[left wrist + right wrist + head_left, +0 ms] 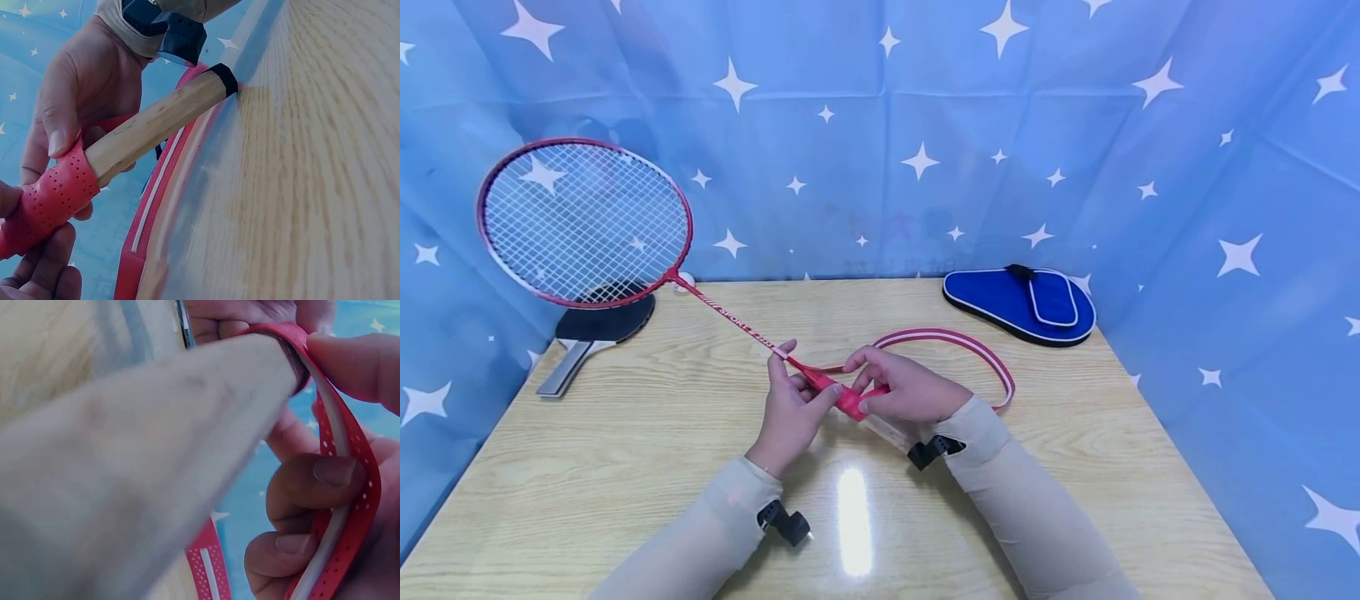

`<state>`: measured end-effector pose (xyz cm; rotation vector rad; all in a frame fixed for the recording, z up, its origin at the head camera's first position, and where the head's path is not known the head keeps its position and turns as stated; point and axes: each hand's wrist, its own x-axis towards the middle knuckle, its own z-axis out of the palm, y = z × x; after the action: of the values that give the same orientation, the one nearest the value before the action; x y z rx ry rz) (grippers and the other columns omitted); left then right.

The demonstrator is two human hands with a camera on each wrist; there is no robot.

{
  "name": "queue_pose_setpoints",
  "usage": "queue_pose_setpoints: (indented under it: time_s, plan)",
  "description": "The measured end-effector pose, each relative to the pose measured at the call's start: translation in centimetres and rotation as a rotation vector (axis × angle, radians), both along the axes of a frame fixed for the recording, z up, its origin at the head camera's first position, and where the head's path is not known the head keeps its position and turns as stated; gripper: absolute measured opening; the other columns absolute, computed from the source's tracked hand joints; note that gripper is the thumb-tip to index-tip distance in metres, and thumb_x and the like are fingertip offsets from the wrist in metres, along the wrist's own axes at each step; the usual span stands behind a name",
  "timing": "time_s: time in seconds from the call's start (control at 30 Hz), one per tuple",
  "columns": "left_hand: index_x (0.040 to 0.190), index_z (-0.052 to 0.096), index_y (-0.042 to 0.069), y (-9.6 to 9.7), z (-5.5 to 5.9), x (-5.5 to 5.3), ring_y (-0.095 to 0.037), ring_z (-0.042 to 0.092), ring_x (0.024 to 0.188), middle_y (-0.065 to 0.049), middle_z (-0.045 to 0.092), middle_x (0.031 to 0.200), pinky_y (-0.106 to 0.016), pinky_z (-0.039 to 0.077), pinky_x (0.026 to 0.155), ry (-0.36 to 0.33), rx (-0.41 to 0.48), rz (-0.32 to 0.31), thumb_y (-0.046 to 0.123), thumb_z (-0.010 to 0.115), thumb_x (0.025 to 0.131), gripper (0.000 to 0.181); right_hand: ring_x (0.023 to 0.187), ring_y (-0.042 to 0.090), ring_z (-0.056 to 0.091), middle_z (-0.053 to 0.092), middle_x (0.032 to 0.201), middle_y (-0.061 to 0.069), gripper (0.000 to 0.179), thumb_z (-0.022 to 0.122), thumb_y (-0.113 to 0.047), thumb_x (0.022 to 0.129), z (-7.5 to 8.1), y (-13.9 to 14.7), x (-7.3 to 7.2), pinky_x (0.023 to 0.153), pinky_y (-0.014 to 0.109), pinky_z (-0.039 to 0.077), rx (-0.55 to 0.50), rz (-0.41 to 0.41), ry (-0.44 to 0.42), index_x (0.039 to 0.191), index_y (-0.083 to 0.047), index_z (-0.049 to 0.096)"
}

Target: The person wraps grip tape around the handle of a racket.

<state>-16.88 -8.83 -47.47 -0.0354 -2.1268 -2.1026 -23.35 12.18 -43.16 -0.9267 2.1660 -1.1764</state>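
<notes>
A badminton racket (583,221) with a red and white frame slants across the head view, its strung head raised at the left. My left hand (786,417) grips it at the top of the handle, where red perforated grip tape (59,194) is wound round. Below the wrapping, the bare wooden handle (159,125) shows, with a black band at its butt. My right hand (913,387) pinches the tape beside the handle, thumb close to the last turn. In the right wrist view, the tape's loose strip (359,481), with a white stripe, runs under curled fingers.
The tape's free length loops over the wooden table (625,467) behind my right hand. A table tennis bat (602,329) lies at the back left, partly behind the racket head. A blue bat case (992,296) lies at the back right. A starred blue curtain (850,142) hangs behind.
</notes>
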Motion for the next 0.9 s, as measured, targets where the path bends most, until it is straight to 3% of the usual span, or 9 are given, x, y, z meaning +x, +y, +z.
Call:
queue_pose_setpoints:
  time_s: [0.3, 0.6, 0.77, 0.9]
  plan:
    - [0.156, 0.016, 0.019, -0.15, -0.15, 0.04, -0.024, 0.075, 0.085, -0.026, 0.071, 0.104, -0.025, 0.059, 0.074, -0.003, 0.015, -0.013, -0.002, 0.074, 0.092, 0.089, 0.088, 0.022, 0.069, 0.076, 0.112, -0.005, 0.054, 0.073, -0.006, 0.096, 0.11, -0.08, 0.17, 0.081, 0.035, 0.055, 0.031, 0.007, 0.007, 0.144, -0.014, 0.049]
    - [0.156, 0.016, 0.022, -0.16, -0.06, 0.12, -0.023, 0.072, 0.081, -0.022, 0.07, 0.099, -0.025, 0.058, 0.07, -0.002, 0.007, -0.008, 0.004, 0.076, 0.094, 0.088, 0.089, 0.019, 0.071, 0.072, 0.106, -0.002, 0.052, 0.078, -0.008, 0.093, -0.17, -0.48, 0.27, 0.092, 0.037, 0.057, 0.017, 0.024, 0.05, 0.137, -0.015, 0.051]
    - [0.157, 0.016, 0.021, -0.24, 0.01, 0.04, -0.024, 0.073, 0.083, -0.023, 0.07, 0.101, -0.026, 0.06, 0.074, 0.004, 0.01, -0.016, 0.003, 0.075, 0.094, 0.088, 0.102, 0.017, 0.069, 0.073, 0.114, -0.005, 0.058, 0.078, -0.01, 0.094, 0.08, -0.2, 0.18, 0.095, 0.037, 0.057, 0.04, 0.02, 0.039, 0.144, -0.021, 0.05]
    - [0.157, 0.016, 0.022, -0.34, -0.06, -0.01, -0.025, 0.074, 0.085, -0.023, 0.07, 0.103, -0.028, 0.061, 0.076, 0.003, 0.004, -0.023, 0.003, 0.075, 0.094, 0.088, 0.097, 0.018, 0.07, 0.075, 0.116, -0.006, 0.063, 0.075, -0.009, 0.097, 0.18, -0.02, 0.24, 0.088, 0.037, 0.056, 0.047, 0.044, 0.042, 0.152, -0.022, 0.048]
